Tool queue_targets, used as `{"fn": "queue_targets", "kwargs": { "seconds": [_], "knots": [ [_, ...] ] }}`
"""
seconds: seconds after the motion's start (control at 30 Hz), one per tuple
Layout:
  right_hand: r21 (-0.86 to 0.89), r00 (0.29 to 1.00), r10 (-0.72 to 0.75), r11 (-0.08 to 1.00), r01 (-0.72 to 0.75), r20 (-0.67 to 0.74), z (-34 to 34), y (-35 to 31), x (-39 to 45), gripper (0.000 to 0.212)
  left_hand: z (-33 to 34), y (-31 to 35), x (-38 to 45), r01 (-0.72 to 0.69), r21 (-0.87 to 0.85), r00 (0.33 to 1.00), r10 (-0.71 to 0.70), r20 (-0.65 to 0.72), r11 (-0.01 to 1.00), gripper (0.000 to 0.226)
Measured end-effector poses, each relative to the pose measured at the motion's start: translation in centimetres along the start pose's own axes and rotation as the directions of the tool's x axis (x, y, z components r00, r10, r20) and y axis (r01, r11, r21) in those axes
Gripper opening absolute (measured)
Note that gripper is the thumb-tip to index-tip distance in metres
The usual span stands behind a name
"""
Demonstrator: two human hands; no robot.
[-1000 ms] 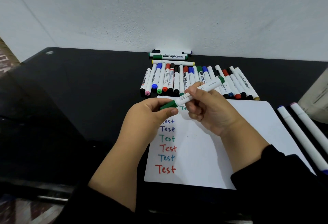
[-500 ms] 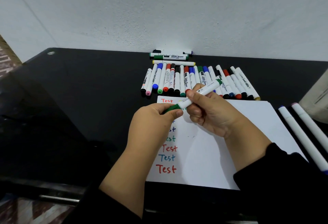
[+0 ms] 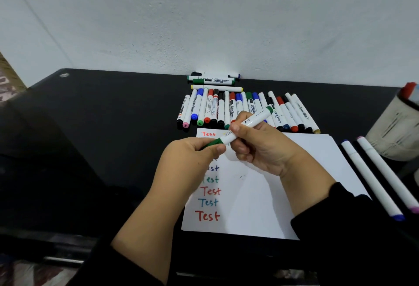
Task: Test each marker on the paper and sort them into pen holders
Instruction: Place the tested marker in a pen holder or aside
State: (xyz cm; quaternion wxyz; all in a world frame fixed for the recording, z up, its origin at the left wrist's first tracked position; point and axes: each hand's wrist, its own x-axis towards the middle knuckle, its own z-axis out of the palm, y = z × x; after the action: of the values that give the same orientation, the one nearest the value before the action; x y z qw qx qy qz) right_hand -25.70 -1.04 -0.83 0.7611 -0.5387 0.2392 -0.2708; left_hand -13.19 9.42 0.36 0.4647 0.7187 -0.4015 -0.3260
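A green marker (image 3: pixel 251 123) with a white barrel is held above the white paper (image 3: pixel 283 195). My right hand (image 3: pixel 260 149) grips its barrel. My left hand (image 3: pixel 190 161) pinches its green cap (image 3: pixel 214 143), which sits on the marker's lower end. The paper carries a column of the word "Test" in red, blue and green, partly hidden by my left hand. A row of several capped markers (image 3: pixel 244 111) lies just beyond the paper.
Three more markers (image 3: pixel 213 80) lie crosswise by the wall. Two long white pens (image 3: pixel 376 177) lie right of the paper. A mesh pen holder (image 3: pixel 394 134) with a red-capped marker stands at the right edge. The table (image 3: pixel 90 138) is black.
Both hands with the green marker have shifted slightly toward me and to the left over the paper. The cap stays pinched in my left hand against the marker's end.
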Motion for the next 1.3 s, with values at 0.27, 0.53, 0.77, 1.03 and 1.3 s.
{"fn": "queue_targets", "kwargs": {
  "seconds": [0.27, 0.53, 0.77, 1.03, 1.3],
  "knots": [
    [-0.078, 0.976, 0.005, 0.997, -0.023, -0.216, 0.3, -1.4, -1.4, 0.021, -1.7, 0.0, 0.1, -0.007, 0.175, 0.996, 0.023, -0.088, 0.984, 0.02],
    [-0.948, 0.93, -0.319, 0.307, -0.081, -0.183, 1.2, -3.3, -4.5, 0.017, -2.1, 0.0, -1.1, -0.111, 0.313, 0.993, 0.116, 0.004, 0.943, 0.022],
    [-0.998, 0.895, -0.44, -0.037, 0.06, 0.07, 2.1, -2.6, -5.8, 0.028, -0.5, 1.0, -1.4, -0.212, 0.192, 0.977, 0.21, 0.03, 0.958, 0.031],
    [-0.947, 0.755, -0.573, 0.183, -0.262, -0.32, -1.9, -4.5, -9.9, 0.016, 3.4, 1.7, -0.6, -0.22, 0.114, 0.969, 0.203, 0.142, 0.969, 0.04],
    [-0.842, 0.579, -0.616, 0.449, -0.298, -0.534, -6.4, -8.6, -14.7, 0.016, 9.7, 3.6, 1.6, -0.355, 0.376, 0.902, 0.209, 0.377, 0.856, 0.057]
  ]
}}
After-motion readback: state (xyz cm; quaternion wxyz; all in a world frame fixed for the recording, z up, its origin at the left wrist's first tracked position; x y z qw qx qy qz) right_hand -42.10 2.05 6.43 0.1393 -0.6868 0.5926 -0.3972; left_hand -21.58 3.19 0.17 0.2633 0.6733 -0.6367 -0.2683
